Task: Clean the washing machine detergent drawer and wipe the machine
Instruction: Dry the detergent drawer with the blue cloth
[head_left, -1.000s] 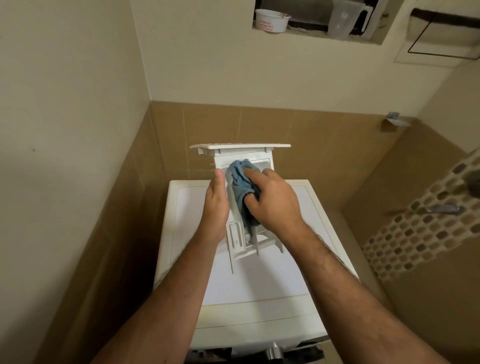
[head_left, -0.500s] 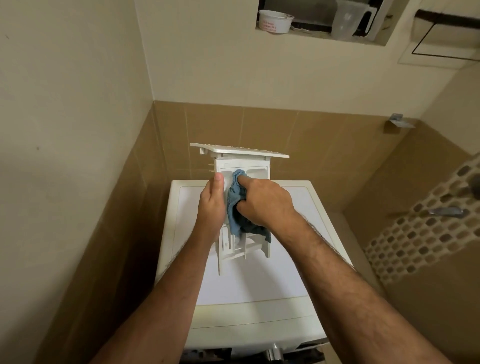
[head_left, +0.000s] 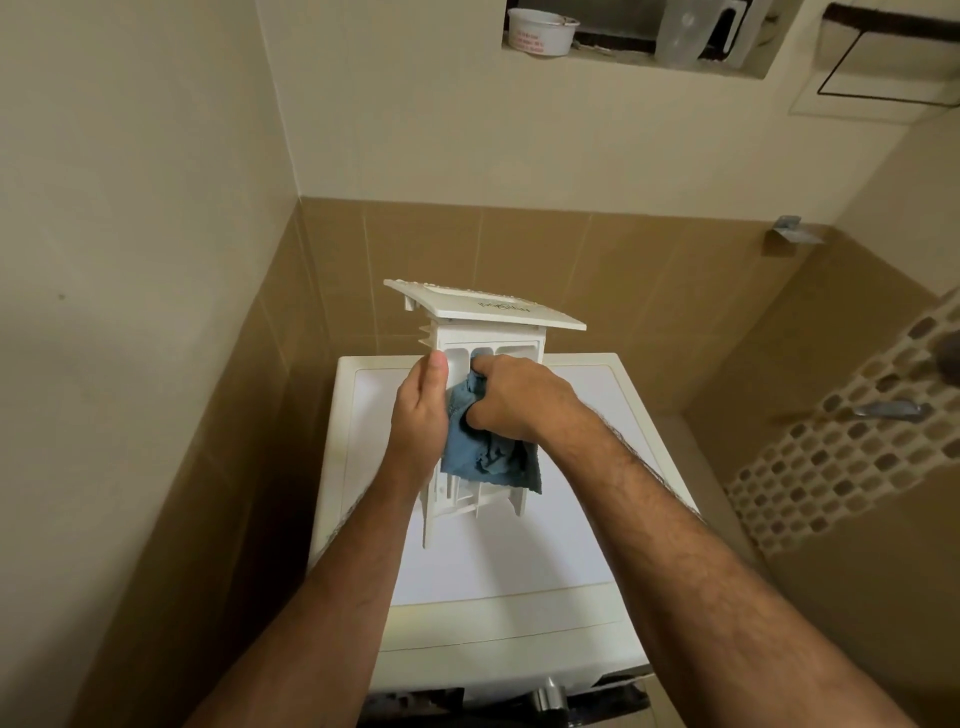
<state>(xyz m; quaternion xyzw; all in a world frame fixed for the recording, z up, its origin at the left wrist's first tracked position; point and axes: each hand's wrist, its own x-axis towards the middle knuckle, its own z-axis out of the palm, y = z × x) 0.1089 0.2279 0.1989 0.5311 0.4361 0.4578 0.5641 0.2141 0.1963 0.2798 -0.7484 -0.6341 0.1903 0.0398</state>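
White washing machine (head_left: 483, 566) stood in a corner; its flat, smooth top served as the work surface. Walls: tan tile (head_left: 597, 270) below, cream paint above, a mosaic band (head_left: 841, 447) to the right. A wall niche held a white bowl (head_left: 540, 31) and a clear plastic jug (head_left: 685, 31). The detergent drawer (head_left: 483, 338) (white moulded plastic, ribbed, front panel uppermost) was held upright over the machine top. Left hand (head_left: 421, 415) gripped the drawer's left edge, thumb along the side. Right hand (head_left: 519, 400) had its fingers closed on a crumpled blue cloth (head_left: 488, 457), pressing it into the compartments; the hands and cloth hid most of the drawer's interior.
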